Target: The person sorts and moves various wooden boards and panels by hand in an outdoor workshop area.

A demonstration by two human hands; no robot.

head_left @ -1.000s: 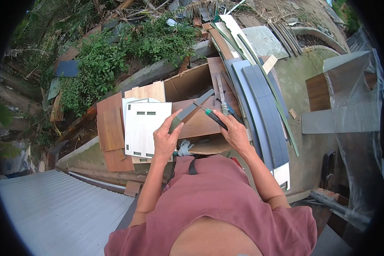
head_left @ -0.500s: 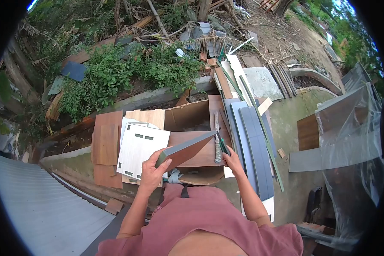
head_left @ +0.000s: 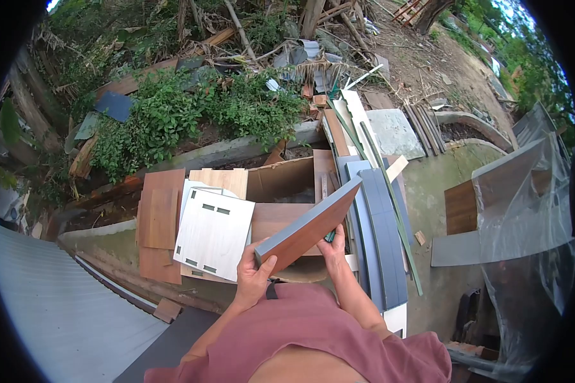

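Before the torso [head_left: 300, 325]: one board [head_left: 314, 230], brown-faced, grey-edged, held tilted; near end gripped by left hand [head_left: 252, 277]. Right hand [head_left: 335, 253], beside its far half, curled around green tool [head_left: 329, 236], mostly hidden. Left, white panel [head_left: 214, 233]; right, stacked grey planks [head_left: 384, 236].

Loose dusty-rose shirt [head_left: 300, 319], rounded neckline [head_left: 303, 345], short sleeves [head_left: 421, 354], small black strip [head_left: 272, 292] near the waist, bare forearms [head_left: 356, 299], bare left hand [head_left: 252, 277], bare right hand [head_left: 334, 251]

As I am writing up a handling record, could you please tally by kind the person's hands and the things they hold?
Left hand and right hand: 2
Brown-faced board: 1
Green tool, mostly hidden: 1
Total: 4
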